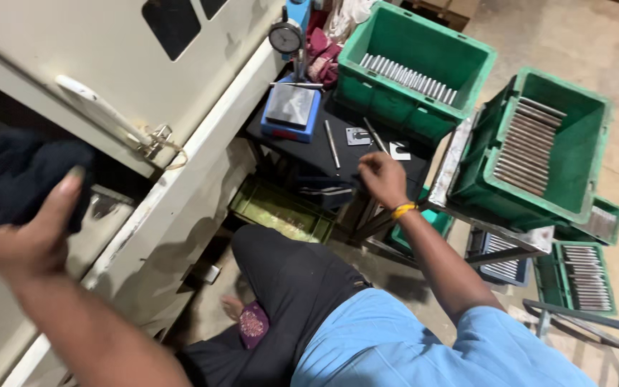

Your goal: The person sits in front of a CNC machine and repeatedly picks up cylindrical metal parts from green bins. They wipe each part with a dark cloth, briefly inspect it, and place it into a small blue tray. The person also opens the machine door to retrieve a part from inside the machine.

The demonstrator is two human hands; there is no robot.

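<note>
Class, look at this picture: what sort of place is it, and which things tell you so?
Probably a machine workshop: green crates full of metal rods, a dial gauge on a small black table, and a large cream machine cabinet.

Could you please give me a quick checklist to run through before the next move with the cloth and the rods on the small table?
1. Left hand has a firm grip on the dark cloth: ok.
2. Right hand has reached the black table: ok.
3. Right hand actually holds a rod: cannot tell, fingers curl away from the camera.
4. Loose metal rod lies flat on the table: ok.
5. Dial gauge stands upright, clear of the right hand: ok.
6. Green crate of rods sits level: ok; the neighbouring crate is tilted: not ok.
</note>
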